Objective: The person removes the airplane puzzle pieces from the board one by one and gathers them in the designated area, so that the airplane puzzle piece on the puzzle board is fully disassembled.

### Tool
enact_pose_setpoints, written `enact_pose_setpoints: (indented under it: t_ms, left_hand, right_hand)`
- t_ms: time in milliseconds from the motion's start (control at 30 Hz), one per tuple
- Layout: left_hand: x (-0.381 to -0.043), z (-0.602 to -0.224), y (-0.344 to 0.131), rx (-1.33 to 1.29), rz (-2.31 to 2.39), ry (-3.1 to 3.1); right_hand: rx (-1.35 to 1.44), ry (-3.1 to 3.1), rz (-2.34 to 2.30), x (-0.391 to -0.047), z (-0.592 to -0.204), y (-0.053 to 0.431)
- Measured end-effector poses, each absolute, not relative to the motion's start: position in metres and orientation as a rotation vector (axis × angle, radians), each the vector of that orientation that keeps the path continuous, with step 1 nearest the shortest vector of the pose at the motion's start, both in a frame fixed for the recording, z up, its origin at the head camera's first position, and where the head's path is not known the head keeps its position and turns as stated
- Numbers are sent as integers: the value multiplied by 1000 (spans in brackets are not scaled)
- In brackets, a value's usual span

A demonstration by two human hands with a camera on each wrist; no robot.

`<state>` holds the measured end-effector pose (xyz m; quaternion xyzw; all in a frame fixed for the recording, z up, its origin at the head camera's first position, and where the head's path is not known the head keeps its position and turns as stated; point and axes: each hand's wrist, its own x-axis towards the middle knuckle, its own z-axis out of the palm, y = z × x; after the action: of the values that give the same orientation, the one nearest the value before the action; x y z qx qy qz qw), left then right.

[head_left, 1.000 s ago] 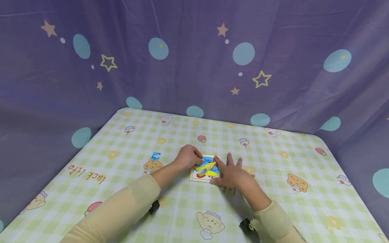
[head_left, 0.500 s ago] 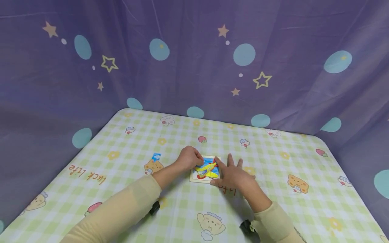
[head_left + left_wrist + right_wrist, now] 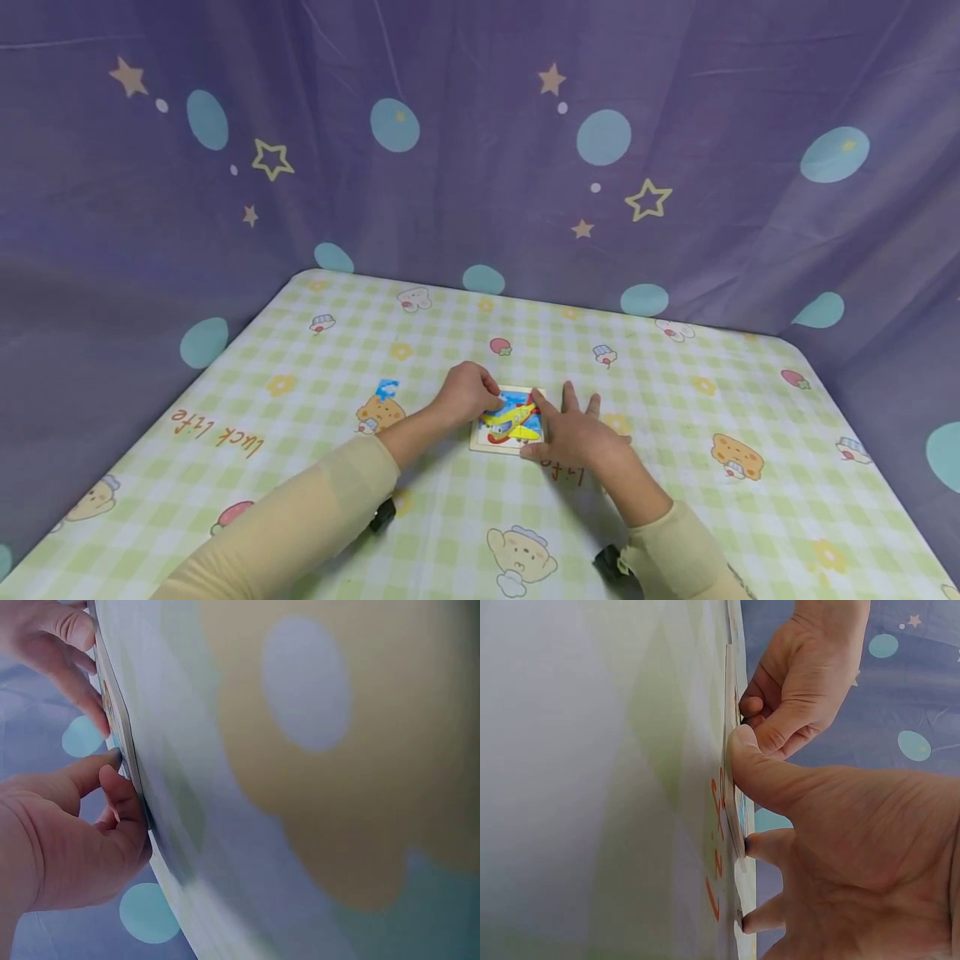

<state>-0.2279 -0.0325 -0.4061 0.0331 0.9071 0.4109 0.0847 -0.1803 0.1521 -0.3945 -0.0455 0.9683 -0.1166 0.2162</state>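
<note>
A small square airplane jigsaw puzzle (image 3: 513,421) in a pale wooden frame lies on the table in the head view, showing a yellow and red plane on blue. My left hand (image 3: 467,393) is at its upper left, fingers curled and fingertips pinching at a puzzle piece there, which they mostly hide. My right hand (image 3: 581,433) rests along the right side of the frame, fingers spread. In the right wrist view its thumb (image 3: 754,761) touches the frame edge. The left wrist view shows both hands meeting at the thin puzzle board (image 3: 124,727).
One loose blue puzzle piece (image 3: 387,389) lies on the table left of my left hand. The checkered tablecloth (image 3: 442,533) has printed cartoon figures. A purple curtain (image 3: 480,192) rises behind the table.
Both hands stay almost in place at the puzzle; the left fingertips shift very slightly. The whole head view has drifted a little downward.
</note>
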Motion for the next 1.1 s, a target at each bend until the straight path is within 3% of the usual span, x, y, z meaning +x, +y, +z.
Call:
enact_pose_setpoints:
  t_ms: [1100]
  left_hand:
    - [-229,-406,-34,107,1399,2586]
  right_hand:
    - [-137,2685,-310,-180,-394,152]
